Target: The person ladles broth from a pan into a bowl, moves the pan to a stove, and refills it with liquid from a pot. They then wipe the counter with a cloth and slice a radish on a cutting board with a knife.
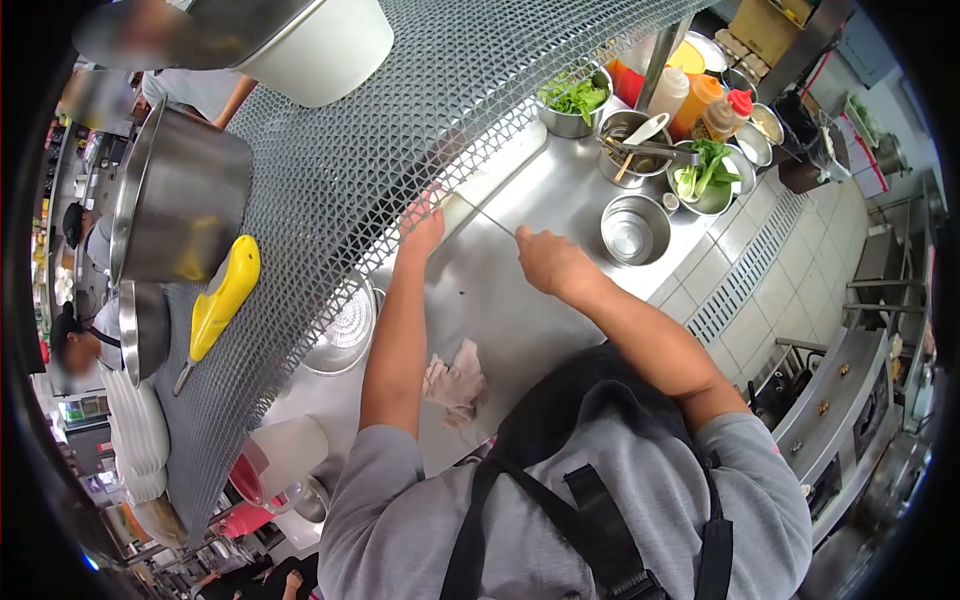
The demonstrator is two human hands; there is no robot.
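Note:
My right hand [552, 264] is closed around the handle end of a knife [487, 215], whose long thin blade shows nearly edge-on and points toward my left hand. My left hand [424, 222] rests at the white cutting board [490, 178], fingers bent and partly covered by the mesh shelf edge. Whatever those fingers press on, if anything, is hidden. A crumpled beige cloth [457, 385] lies on the steel counter [520, 320] near my body. Right of my right hand stands a round metal pot [635, 230].
Above the counter's left side, a mesh-covered shelf [330, 170] bears a large metal pot [185, 190], a white tub [330, 55] and a yellow-handled tool [225, 297]. Leafy greens [575, 97] in a bowl and sauce bottles [700, 100] stand at the back right. Other people work beyond the shelf.

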